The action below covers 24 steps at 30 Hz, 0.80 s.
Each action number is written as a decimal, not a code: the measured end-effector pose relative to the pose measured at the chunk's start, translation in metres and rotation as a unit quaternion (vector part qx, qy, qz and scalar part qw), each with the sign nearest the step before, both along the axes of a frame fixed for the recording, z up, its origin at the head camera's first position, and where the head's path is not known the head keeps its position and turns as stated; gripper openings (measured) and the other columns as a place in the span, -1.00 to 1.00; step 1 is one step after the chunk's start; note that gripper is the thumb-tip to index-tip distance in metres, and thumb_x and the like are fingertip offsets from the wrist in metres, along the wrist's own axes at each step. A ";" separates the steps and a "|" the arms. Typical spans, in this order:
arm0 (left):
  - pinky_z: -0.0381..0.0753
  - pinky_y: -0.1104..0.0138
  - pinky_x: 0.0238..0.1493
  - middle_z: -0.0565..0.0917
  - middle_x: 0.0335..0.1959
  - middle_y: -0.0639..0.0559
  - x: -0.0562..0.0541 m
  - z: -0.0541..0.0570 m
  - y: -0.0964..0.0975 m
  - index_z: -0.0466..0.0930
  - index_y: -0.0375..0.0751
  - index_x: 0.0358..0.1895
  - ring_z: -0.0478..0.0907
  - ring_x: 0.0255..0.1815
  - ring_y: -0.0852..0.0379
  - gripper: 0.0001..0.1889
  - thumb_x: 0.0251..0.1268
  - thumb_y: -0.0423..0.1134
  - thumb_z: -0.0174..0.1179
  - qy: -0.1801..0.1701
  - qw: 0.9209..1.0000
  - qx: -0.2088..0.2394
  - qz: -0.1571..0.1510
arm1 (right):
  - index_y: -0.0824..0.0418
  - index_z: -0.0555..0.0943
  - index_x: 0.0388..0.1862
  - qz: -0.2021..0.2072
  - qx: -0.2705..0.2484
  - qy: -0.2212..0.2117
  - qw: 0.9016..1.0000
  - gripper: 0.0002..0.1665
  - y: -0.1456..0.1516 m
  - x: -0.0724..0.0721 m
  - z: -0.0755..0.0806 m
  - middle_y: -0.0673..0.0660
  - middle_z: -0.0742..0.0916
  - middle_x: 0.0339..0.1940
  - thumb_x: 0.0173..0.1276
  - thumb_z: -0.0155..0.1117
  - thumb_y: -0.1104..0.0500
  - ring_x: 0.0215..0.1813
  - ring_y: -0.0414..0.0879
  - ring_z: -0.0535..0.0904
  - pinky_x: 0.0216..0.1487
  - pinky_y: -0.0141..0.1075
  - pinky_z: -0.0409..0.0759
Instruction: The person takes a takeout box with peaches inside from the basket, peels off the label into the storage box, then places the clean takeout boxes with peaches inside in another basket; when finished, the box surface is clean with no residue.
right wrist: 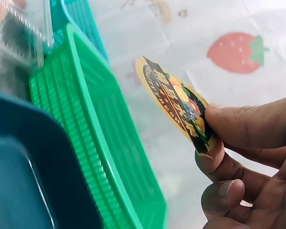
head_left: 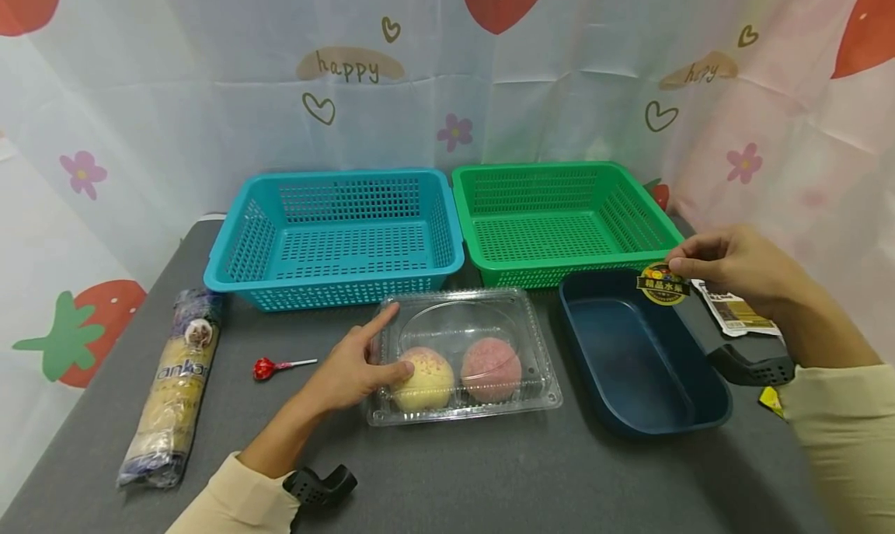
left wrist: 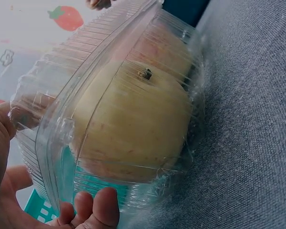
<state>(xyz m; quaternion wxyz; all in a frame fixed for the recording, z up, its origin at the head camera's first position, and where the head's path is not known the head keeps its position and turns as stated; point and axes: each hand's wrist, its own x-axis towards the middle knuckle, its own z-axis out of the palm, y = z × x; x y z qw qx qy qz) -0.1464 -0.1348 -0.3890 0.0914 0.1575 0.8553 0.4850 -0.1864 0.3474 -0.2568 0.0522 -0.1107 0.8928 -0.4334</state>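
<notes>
A clear plastic clamshell box [head_left: 457, 316] lies in the middle of the table, its lid down over a yellow apple [head_left: 424, 382] and a pink apple [head_left: 491, 369]. My left hand [head_left: 353, 371] holds the box by its left side, thumb over the lid and index finger stretched along the edge. In the left wrist view, several fingertips [left wrist: 105, 207] curl beside the wall of the box. Between thumb and forefinger my right hand [head_left: 748, 270] pinches a round black-and-gold fruit label [right wrist: 174, 107], raised over the far right corner of the dark blue tub [head_left: 629, 363].
A blue basket [head_left: 336, 293] and a green basket [head_left: 573, 266] stand along the back by the curtain. Towards the left lie a long wrapped roll [head_left: 171, 394] and a red lollipop [head_left: 264, 368]. A flat packet [head_left: 737, 312] and a small yellow wrapper [head_left: 771, 400] lie right of the tub.
</notes>
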 end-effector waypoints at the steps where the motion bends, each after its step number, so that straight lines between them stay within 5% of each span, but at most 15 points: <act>1: 0.30 0.26 -0.49 0.29 -0.20 -0.18 0.000 0.000 0.000 0.05 -0.05 0.54 0.27 -0.40 0.02 -0.08 0.16 -0.04 0.36 -0.001 1.000 0.000 0.000 | 0.31 0.72 -0.23 0.003 -0.003 -0.002 1.000 -0.83 0.004 -0.001 -0.001 0.00 0.69 -0.43 0.41 0.24 0.23 -0.46 -0.14 0.45 -0.53 -0.33 0.43; 9: 0.31 0.26 -0.50 0.29 -0.18 -0.19 0.001 0.002 0.000 0.05 -0.05 0.54 0.29 -0.42 0.03 -0.09 0.16 -0.06 0.36 -0.003 1.000 0.007 0.000 | 0.39 0.70 -0.25 0.005 -0.044 -0.044 0.998 -0.83 0.034 -0.006 -0.014 0.08 0.64 -0.51 0.42 0.19 0.32 -0.62 -0.07 0.24 -0.57 -0.10 0.06; 24: 0.38 0.31 -0.55 0.29 -0.28 -0.17 0.000 -0.001 0.000 0.06 -0.05 0.54 0.29 -0.46 0.06 -0.09 0.15 -0.11 0.38 -0.008 0.999 0.040 -0.002 | 0.34 0.68 -0.22 -0.071 -0.017 -0.106 0.992 -0.76 0.091 -0.011 -0.043 0.08 0.50 -0.51 0.48 0.14 0.20 -0.56 -0.10 0.31 -0.57 -0.25 0.30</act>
